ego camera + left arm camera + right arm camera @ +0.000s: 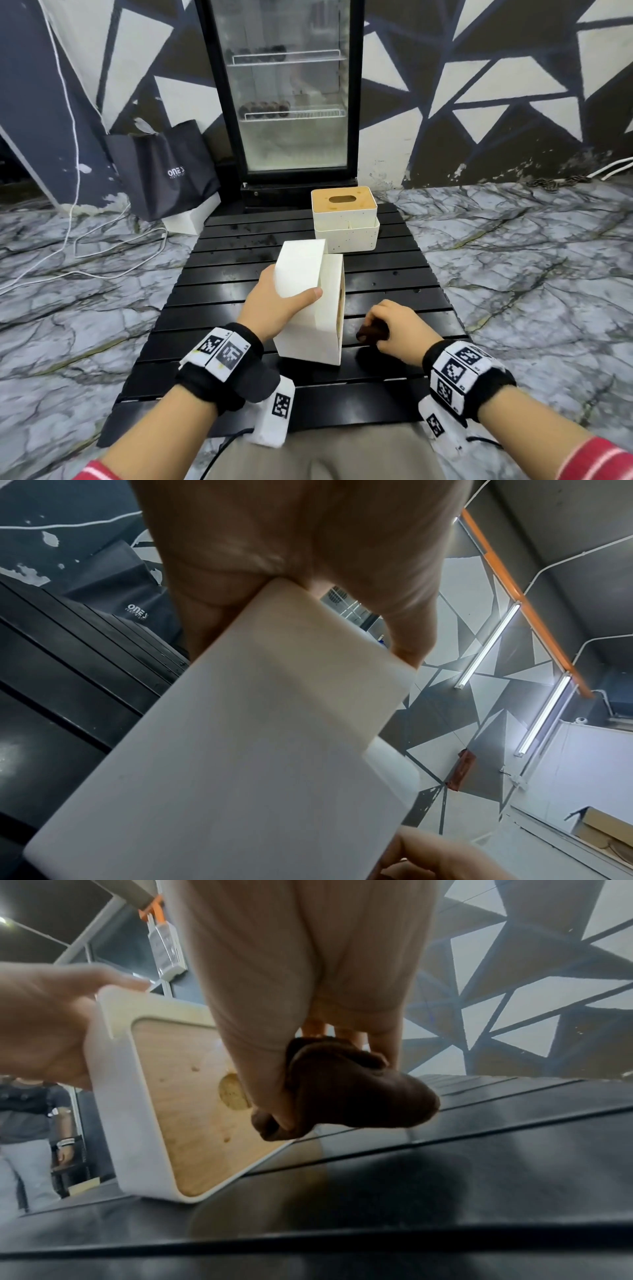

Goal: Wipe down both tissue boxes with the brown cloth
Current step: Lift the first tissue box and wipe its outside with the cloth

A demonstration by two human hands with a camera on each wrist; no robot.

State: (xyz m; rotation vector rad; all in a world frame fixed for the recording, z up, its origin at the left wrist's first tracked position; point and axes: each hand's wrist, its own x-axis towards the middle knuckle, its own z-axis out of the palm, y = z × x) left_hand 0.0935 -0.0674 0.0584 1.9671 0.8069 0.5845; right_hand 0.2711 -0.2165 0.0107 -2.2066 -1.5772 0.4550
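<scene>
Grip on the near tissue box (310,308): left hand (274,308) wrapped round its upper end, thumb across the near face, box tipped on edge at centre frame on the black slatted desk (394,284), long axis running away up the frame, wooden lid facing right. Just right of it, right hand (387,325) curled tight on the bunched brown cloth (371,333), apart from the lid but nearer it than the left. Second tissue box (344,219) upright, further up the desk. Left wrist view: smooth matte white plastic, rounded corners, pinched at top. Right wrist view: pale wood panel, oval slot, at left; soft, crumpled cloth centre, beside it, not touching.
</scene>
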